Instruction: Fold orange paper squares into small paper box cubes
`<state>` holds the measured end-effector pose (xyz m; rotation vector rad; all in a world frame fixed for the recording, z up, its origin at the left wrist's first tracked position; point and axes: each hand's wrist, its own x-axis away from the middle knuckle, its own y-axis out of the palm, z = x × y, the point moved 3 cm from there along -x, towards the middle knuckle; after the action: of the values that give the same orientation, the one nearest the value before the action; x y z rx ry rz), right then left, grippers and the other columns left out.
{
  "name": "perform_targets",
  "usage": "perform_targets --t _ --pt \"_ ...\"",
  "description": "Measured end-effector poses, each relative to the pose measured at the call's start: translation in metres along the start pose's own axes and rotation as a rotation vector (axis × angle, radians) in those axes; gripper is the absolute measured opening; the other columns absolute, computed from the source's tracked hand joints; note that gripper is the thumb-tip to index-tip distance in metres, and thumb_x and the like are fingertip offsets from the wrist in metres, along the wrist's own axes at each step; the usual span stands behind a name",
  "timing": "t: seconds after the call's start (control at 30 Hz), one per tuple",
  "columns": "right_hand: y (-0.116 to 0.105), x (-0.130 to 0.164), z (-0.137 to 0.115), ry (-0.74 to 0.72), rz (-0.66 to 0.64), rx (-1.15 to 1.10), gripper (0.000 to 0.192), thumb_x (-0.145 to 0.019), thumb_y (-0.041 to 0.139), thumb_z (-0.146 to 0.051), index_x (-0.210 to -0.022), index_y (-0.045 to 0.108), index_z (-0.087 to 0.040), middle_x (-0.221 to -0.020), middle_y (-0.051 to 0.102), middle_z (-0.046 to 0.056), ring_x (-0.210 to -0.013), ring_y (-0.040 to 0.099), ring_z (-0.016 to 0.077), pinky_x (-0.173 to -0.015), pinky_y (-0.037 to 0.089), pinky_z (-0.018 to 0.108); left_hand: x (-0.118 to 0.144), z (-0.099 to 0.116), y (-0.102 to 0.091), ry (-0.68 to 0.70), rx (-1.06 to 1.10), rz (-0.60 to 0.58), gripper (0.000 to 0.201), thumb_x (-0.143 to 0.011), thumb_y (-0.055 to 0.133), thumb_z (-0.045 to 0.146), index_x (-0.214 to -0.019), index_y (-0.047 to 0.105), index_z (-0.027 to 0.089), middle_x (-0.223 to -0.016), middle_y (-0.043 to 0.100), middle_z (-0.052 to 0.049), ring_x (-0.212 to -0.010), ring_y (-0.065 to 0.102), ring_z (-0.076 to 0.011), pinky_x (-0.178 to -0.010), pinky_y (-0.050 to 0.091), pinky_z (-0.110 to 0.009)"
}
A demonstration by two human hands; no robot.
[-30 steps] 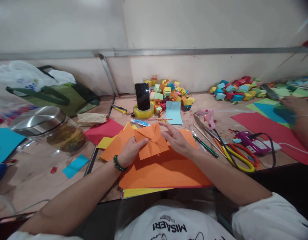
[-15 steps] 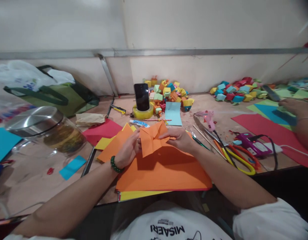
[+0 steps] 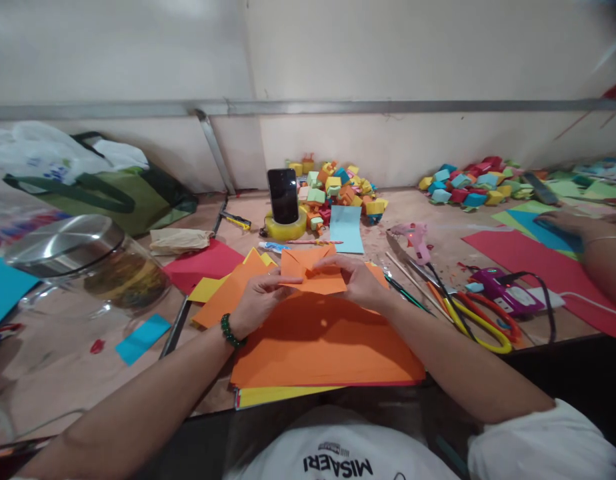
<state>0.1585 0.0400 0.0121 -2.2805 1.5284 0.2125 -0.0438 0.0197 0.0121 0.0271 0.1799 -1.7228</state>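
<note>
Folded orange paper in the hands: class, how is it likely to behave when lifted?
The folded orange paper is probably light: it looks thin, held at its sides by the left hand and right hand. Its visible folds likely stiffen it somewhat, but may spring open if let go.

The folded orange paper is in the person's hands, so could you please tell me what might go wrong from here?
The folded orange paper is held by the left hand and right hand, so uneven pressure might crease it. The pink glue gun shows a red light, so it may be hot. The yellow-handled scissors lie near the front edge of the table, so a bump from the right forearm could knock them off.
</note>
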Motion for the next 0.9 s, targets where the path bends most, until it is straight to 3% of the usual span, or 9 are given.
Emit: perform_targets --t 0.07,0.2,0.4,0.57,0.7,0.8,0.9 --pt "0.003 0.0 -0.002 0.067 -0.03 -0.073 0.04 -0.06 0.084 -0.041 -0.094 0.076 -0.022 -0.096 0.074 0.007 -0.098 0.066 0.0243 -0.088 0.054 0.039 0.002 0.005 0.001 -0.03 0.035 0.043 0.027 -0.056 0.084 0.041 -0.072 0.079 0.021 -0.072 0.067 -0.005 -0.088 0.062 -0.0262 -0.082 0.05 -0.035" --pt "0.005 0.0 0.0 0.124 -0.012 -0.151 0.024 -0.067 0.077 -0.042 -0.079 0.078 -0.022 -0.085 0.074 0.005 -0.084 0.068 0.0218 -0.078 0.056 0.037 0.004 0.007 0.006 -0.077 0.111 0.006 0.039 -0.051 0.087 0.036 -0.085 0.079 0.021 -0.093 0.073 -0.006 -0.092 0.062 -0.0249 -0.083 0.051 -0.033" --pt "0.009 0.0 0.005 0.176 0.039 -0.194 0.027 -0.059 0.082 -0.043 -0.07 0.077 -0.02 -0.071 0.07 0.002 -0.066 0.061 0.0158 -0.064 0.051 0.031 0.004 0.001 0.003 0.004 0.005 0.04 0.021 -0.066 0.078 0.04 -0.075 0.079 0.021 -0.078 0.074 -0.004 -0.077 0.063 -0.0205 -0.076 0.05 -0.031" --pt "0.014 0.0 0.006 0.27 0.122 -0.258 0.038 -0.06 0.079 -0.052 -0.057 0.067 -0.016 -0.059 0.06 0.0 -0.059 0.051 0.0109 -0.06 0.043 0.027 0.006 -0.003 0.002 -0.032 0.074 0.112 0.028 -0.063 0.08 0.04 -0.077 0.076 0.017 -0.079 0.073 -0.004 -0.075 0.062 -0.0193 -0.075 0.049 -0.03" --pt "0.017 -0.001 0.003 0.267 0.225 -0.214 0.041 -0.058 0.079 -0.052 -0.058 0.059 -0.016 -0.058 0.053 -0.003 -0.056 0.044 0.0092 -0.055 0.038 0.025 0.005 -0.008 0.007 -0.049 0.181 0.117 0.028 -0.061 0.082 0.037 -0.072 0.067 0.016 -0.071 0.066 0.0 -0.066 0.058 -0.0134 -0.066 0.048 -0.024" --pt "0.017 -0.001 0.004 0.248 0.274 -0.158 0.041 -0.06 0.078 -0.051 -0.058 0.055 -0.017 -0.059 0.05 -0.004 -0.056 0.042 0.0087 -0.054 0.036 0.025 0.003 -0.009 0.009 -0.063 0.313 0.17 0.043 -0.055 0.086 0.032 -0.085 0.059 0.019 -0.078 0.064 0.003 -0.067 0.059 -0.0106 -0.064 0.049 -0.022" --pt "0.017 0.0 0.007 0.236 0.305 -0.083 0.042 -0.061 0.076 -0.051 -0.056 0.052 -0.018 -0.058 0.047 -0.004 -0.055 0.039 0.0083 -0.053 0.033 0.024 0.002 -0.009 0.01 -0.197 0.447 0.201 0.065 -0.051 0.089 0.031 -0.105 0.053 0.023 -0.089 0.066 0.001 -0.073 0.064 -0.0118 -0.067 0.052 -0.022"
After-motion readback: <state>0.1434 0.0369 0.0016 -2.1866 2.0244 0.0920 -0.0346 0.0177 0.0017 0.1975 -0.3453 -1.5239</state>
